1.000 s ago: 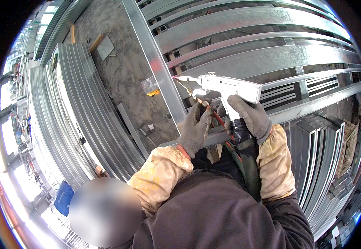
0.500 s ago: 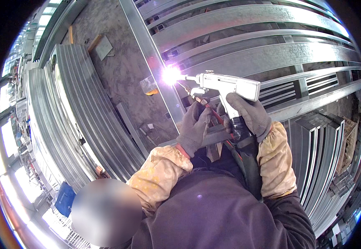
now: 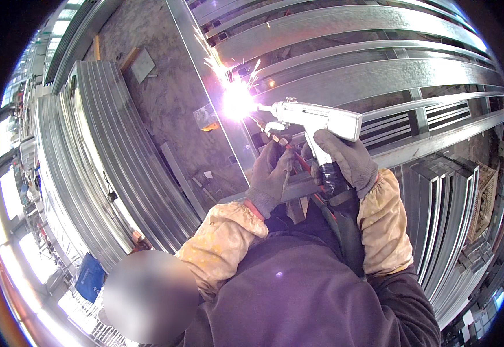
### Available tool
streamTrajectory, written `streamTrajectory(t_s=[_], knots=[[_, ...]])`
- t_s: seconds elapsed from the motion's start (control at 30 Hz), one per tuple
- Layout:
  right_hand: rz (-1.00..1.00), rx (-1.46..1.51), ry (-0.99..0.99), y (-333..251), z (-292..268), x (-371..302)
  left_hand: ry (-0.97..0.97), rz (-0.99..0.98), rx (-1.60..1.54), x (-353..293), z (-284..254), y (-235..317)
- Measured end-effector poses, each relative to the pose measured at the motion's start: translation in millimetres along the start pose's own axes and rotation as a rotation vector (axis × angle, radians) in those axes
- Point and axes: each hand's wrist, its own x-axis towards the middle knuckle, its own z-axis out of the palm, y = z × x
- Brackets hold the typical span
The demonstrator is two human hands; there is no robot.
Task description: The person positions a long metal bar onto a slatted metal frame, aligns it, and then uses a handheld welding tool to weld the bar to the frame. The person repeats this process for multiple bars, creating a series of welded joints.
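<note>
**Two gloved hands on one welding gun, arc lit**

Your right hand (image 3: pixel 347 159) is clamped around the grip of the single white welding gun (image 3: pixel 315 117), fingers wrapped tight. Your left hand (image 3: pixel 270 176) is just beside it, curled around the one red-and-dark cable (image 3: pixel 287 151) under the gun's nose. Both hands wear grey gloves. The gun's tip meets one long steel rail (image 3: pixel 205 69) at a bright arc (image 3: pixel 237 99), sparks flying upward. Beyond it lie several parallel galvanised beams (image 3: pixel 344 23). To your left sits one stack of ribbed metal sheets (image 3: pixel 107 156) on the concrete floor (image 3: pixel 165 98).
</note>
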Motion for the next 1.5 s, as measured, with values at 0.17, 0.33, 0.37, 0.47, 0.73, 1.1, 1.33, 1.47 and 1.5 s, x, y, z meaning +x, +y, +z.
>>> streamTrajectory(t_s=[0.17, 0.33, 0.37, 0.47, 0.73, 1.1, 1.33, 1.47, 1.5], knots=[[0.003, -0.049, 0.017, 0, 1, -2, -0.007, 0.019, 0.041, -4, 4, 6], [-0.015, 0.023, 0.039, 5, 2, -3, 0.015, 0.064, 0.071, -6, 5, 2], [-0.022, 0.038, 0.041, 6, 1, -2, 0.011, 0.037, 0.095, -7, 4, 4], [-0.013, 0.020, -0.005, 2, 2, -5, -0.003, 0.028, 0.157, -8, 3, 7], [-0.020, -0.014, 0.008, 9, -3, -5, 0.023, 0.119, 0.105, -12, 9, 1], [-0.020, 0.083, 0.008, 12, -3, -8, -0.047, 0.063, 0.095, -13, -1, -9], [-0.002, 0.037, -0.004, 8, 2, -15, -0.033, 0.075, 0.025, -17, 3, -11], [-0.005, 0.073, -0.035, 8, -1, -16, -0.032, 0.053, 0.049, -20, 1, -17], [-0.010, 0.065, -0.021, 9, -1, -16, -0.030, 0.044, 0.066, -20, 1, -16]])
